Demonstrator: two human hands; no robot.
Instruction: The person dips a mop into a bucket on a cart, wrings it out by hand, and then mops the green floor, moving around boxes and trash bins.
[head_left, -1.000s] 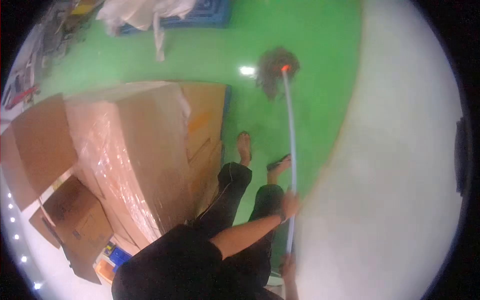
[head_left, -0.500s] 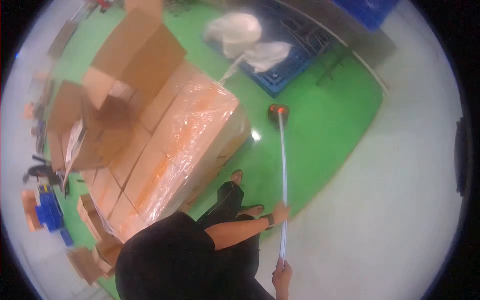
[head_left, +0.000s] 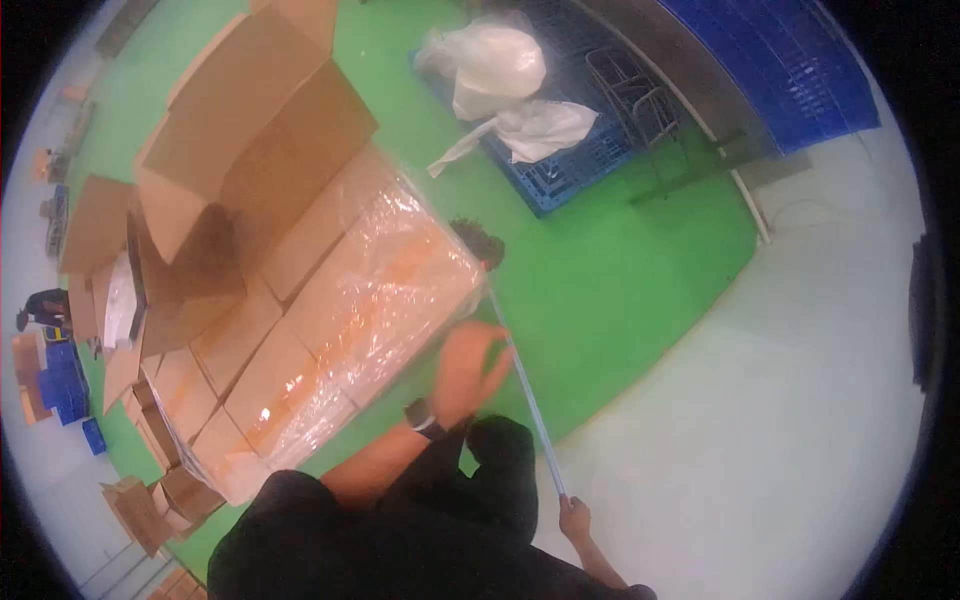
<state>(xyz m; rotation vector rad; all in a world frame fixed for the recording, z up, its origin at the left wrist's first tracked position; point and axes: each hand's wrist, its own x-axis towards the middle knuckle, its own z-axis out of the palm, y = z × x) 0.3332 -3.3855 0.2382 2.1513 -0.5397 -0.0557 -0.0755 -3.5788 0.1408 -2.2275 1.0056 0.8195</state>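
Apparently the mopping is somewhere in its middle; the mop head (head_left: 478,240) is laid on the green floor (head_left: 620,290), just beside the corner of the wrapped stack (head_left: 370,300); the handle (head_left: 525,390) is slanted back from it toward the person. The handle's end is clasped by the right hand (head_left: 573,520), with the fingers closed round it. The left hand (head_left: 468,368) is seen blurred just beside the handle, nearer to the mop head; whether the handle is gripped by it cannot be told. No wet or dry border is shown on the floor, so the finished part cannot be made out; it is judged that the strip along the stack is being cleaned, and that the green part toward the blue pallet (head_left: 560,170) and the pale floor (head_left: 780,420) may be left.
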